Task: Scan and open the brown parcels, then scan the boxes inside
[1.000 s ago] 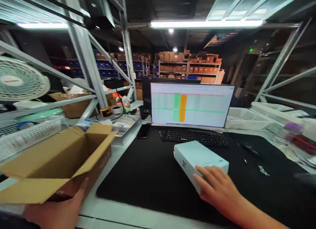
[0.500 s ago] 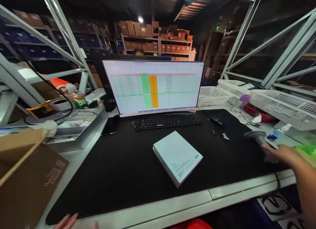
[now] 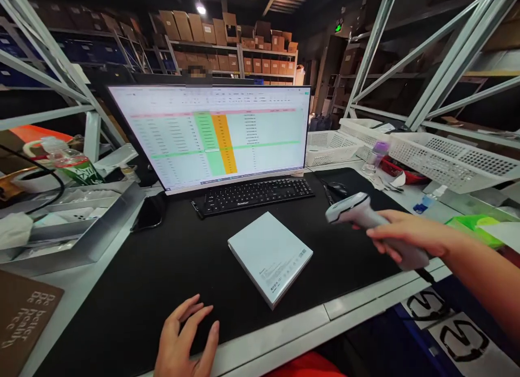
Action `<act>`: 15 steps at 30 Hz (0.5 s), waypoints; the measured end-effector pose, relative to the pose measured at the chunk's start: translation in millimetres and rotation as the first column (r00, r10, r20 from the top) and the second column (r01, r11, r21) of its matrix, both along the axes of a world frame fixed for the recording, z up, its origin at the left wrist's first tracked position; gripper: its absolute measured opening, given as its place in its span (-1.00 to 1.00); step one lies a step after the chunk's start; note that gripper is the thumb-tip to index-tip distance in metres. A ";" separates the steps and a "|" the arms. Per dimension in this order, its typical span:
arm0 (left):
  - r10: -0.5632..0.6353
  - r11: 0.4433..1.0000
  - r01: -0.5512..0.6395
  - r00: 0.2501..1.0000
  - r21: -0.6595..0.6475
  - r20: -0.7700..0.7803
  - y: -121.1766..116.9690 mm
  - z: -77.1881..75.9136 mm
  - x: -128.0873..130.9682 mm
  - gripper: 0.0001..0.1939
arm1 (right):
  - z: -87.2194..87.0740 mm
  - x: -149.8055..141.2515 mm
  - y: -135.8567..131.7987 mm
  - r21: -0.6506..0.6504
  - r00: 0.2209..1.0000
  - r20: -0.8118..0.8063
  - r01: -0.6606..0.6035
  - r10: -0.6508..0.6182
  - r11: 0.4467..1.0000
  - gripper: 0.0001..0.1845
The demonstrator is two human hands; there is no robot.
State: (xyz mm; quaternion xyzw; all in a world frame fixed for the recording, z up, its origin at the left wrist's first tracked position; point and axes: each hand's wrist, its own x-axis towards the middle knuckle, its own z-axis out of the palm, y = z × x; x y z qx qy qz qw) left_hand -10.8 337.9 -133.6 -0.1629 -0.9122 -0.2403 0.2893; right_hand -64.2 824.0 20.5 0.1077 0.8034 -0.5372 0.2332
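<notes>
Lifted off the desk since half a second ago, the barcode scanner (image 3: pixel 368 220) now sits clenched in the right hand (image 3: pixel 410 237).
Its head points toward the pale flat box (image 3: pixel 270 256) on the black mat (image 3: pixel 122 290), whose barcode label faces up, print unreadable; the left hand (image 3: pixel 184 342) rests open, now flat on the mat; the keyboard (image 3: pixel 255 193) brand is blurred.

The right hand (image 3: pixel 410 237) is covering the handle of the barcode scanner (image 3: pixel 357 210), so its grip there is staying out of sight, and the forearm is running off the right edge. The brown carton (image 3: pixel 24 317) is being cut off at the lower left corner. Print on the white box (image 3: pixel 270 256) and the monitor (image 3: pixel 211 136) rows are showing too small to read.
</notes>
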 end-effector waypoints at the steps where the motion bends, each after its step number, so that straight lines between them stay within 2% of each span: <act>1: 0.003 1.000 -0.003 1.000 -0.001 -0.008 -1.8 -1.9 -0.9 -0.75 | 8.8 6.9 -19.0 -0.022 0.996 0.053 -0.073 0.074 0.997 -0.48; 4: 0.012 1.000 -0.013 0.999 -0.024 -0.035 -8.1 -5.4 -2.1 -0.76 | 24.6 17.3 -57.1 -0.037 0.961 0.155 -0.224 0.227 0.974 -0.59; 8: 0.032 0.998 -0.032 0.999 -0.045 -0.013 -14.1 -7.8 1.3 -0.76 | 28.5 19.3 -65.2 -0.029 0.945 0.183 -0.269 0.270 0.963 -0.69; 12: 0.030 0.999 -0.030 1.000 -0.028 -0.001 -14.1 -8.9 4.7 -0.79 | 17.6 17.8 -49.5 0.062 0.974 0.114 -0.202 0.194 0.977 -0.54; 15: 0.033 0.999 -0.033 0.999 -0.004 -0.006 -13.1 -9.5 6.5 -0.80 | -7.6 6.4 -22.3 0.223 1.000 -0.010 -0.026 0.029 0.974 -0.47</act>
